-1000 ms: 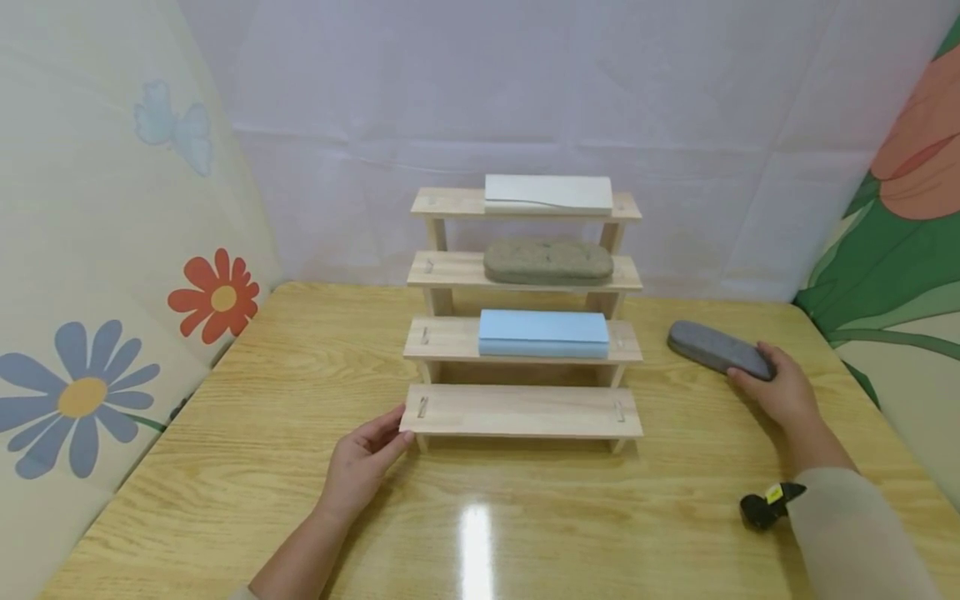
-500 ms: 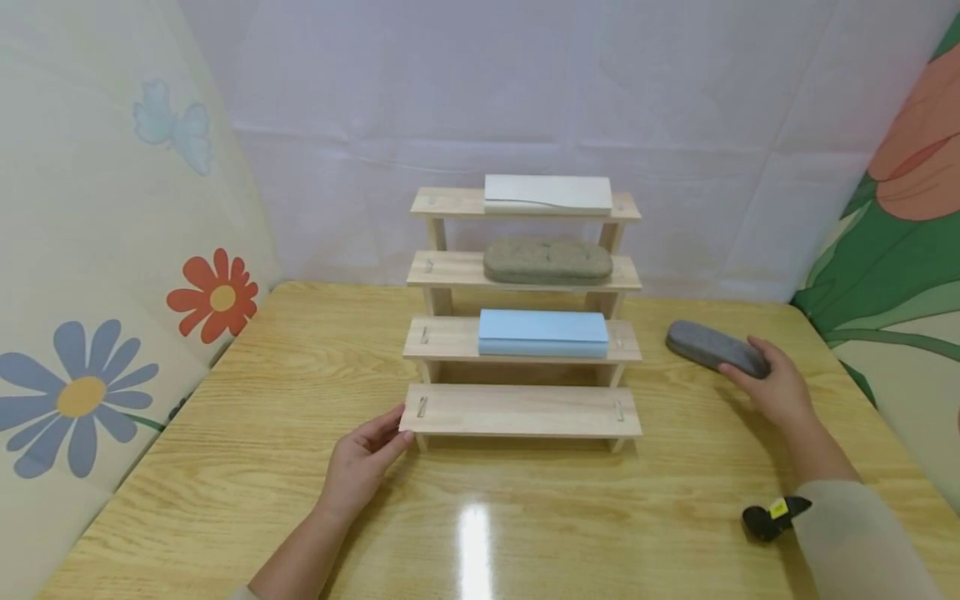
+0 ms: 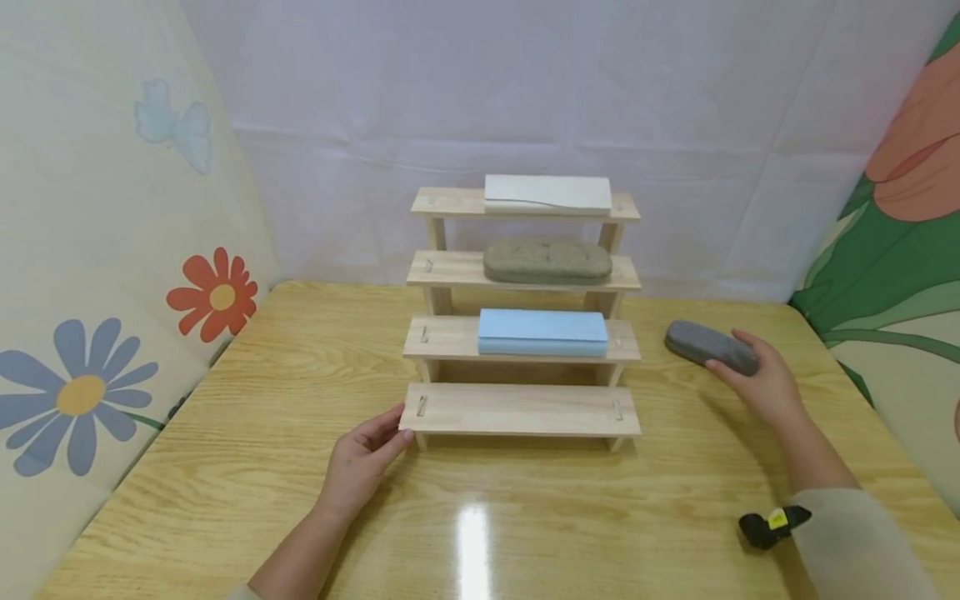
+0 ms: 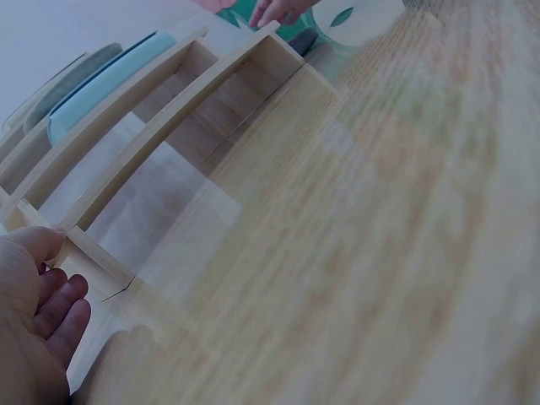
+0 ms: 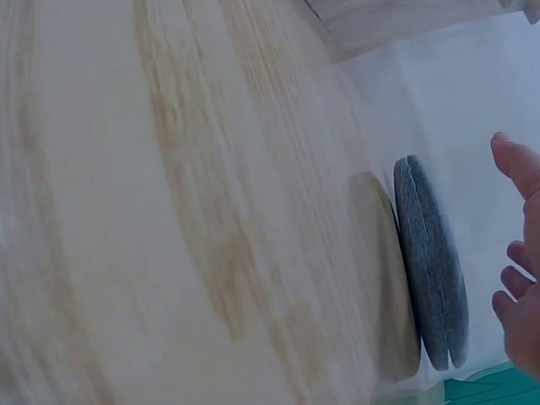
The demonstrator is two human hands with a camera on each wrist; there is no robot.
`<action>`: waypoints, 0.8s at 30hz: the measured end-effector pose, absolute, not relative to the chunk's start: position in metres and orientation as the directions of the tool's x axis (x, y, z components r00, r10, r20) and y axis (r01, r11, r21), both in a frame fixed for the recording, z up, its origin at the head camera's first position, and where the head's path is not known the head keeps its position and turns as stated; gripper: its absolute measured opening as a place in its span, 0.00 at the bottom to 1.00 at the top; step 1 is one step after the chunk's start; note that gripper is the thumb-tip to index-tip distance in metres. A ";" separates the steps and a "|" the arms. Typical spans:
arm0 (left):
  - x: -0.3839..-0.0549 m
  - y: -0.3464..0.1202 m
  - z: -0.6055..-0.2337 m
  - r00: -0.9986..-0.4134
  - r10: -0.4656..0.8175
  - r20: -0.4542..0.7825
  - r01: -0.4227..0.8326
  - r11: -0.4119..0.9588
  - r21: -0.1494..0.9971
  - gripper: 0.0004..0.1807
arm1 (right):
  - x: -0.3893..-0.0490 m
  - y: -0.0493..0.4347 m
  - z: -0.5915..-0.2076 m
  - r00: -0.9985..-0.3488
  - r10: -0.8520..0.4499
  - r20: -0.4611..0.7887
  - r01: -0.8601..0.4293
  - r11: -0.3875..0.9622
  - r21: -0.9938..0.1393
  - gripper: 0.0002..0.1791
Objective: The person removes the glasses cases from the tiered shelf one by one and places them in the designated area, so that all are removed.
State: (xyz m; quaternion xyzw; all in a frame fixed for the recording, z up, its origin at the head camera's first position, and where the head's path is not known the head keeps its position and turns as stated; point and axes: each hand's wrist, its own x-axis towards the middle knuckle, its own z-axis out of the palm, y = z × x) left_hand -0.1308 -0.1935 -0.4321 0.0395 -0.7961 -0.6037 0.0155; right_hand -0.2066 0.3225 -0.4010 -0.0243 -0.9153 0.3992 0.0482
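A tiered wooden display stand (image 3: 517, 410) is on the table, its lowest shelf bare. My left hand (image 3: 360, 467) pinches the left end of that shelf; in the left wrist view the thumb (image 4: 42, 243) presses the shelf's corner. To the right of the stand lies a grey glasses case (image 3: 701, 343). My right hand (image 3: 768, 383) hovers over the case's near end, fingers and thumb spread. In the right wrist view a gap shows between the hand (image 5: 523, 245) and the grey case (image 5: 430, 266).
Higher shelves carry a light blue glasses case (image 3: 542, 333), an olive-green case (image 3: 547, 262) and a white case (image 3: 547, 193). A black wrist camera (image 3: 772, 527) sits by the right sleeve. White cloth (image 3: 525, 83) hangs behind, with flower-printed panels at both sides.
My right hand has moved left along the grey glasses case, towards its middle. The case stays where it was. My left hand has kept its hold on the stand.
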 end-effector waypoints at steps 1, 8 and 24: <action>-0.131 -0.194 -0.432 -0.996 -0.081 -0.023 -0.043 0.266 0.963 0.24 | -0.206 0.321 -0.400 -0.994 0.080 0.070 0.003 0.677 -0.736 0.48; -0.131 -0.193 -0.431 -0.996 -0.087 -0.026 -0.048 0.265 0.963 0.24 | -0.202 0.310 -0.393 -0.993 0.040 0.113 -0.059 0.655 -0.753 0.45; -0.131 -0.193 -0.430 -0.996 -0.087 -0.035 -0.058 0.276 0.959 0.24 | -0.195 0.279 -0.375 -0.983 -0.050 0.178 -0.171 0.608 -0.775 0.41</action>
